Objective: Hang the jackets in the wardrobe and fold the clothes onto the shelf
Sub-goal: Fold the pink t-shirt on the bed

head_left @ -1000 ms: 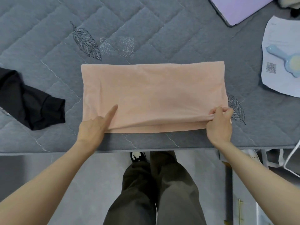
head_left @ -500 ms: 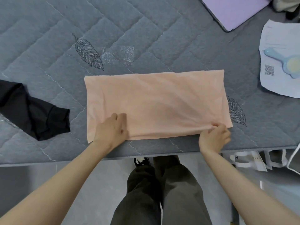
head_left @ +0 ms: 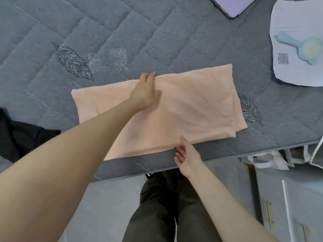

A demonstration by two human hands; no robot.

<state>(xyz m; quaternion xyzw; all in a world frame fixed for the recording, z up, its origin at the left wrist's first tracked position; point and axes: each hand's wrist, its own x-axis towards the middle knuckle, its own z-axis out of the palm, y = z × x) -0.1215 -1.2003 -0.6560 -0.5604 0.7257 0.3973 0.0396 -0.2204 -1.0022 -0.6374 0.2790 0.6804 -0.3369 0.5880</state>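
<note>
Head view.

One: Where is the cloth (head_left: 192,105)?

Two: It's lying flat on the bed (head_left: 157,32), folded to a long strip, with its near edge close to the bed's front rim.

One: And the hands?

Two: The left hand (head_left: 145,91) lies across the middle and its fingertips reach the far edge. I can't tell whether they pinch that edge or only press it. The right hand (head_left: 187,154) is spread and holds nothing. Its thumb touches the near edge and its fingers are off the cloth.

One: What could go wrong?

Two: I'd guess the next fold is end over end. The layers already sit unevenly at the near right corner, where a lower one peeks out. If only one hand anchors the cloth, the layers may slide further and the fold will come out skewed. A pull towards the body could also drag the strip over the rim.

One: Anything nearby?

Two: A black garment (head_left: 21,137) lies well to the left, apart from the cloth.
</note>
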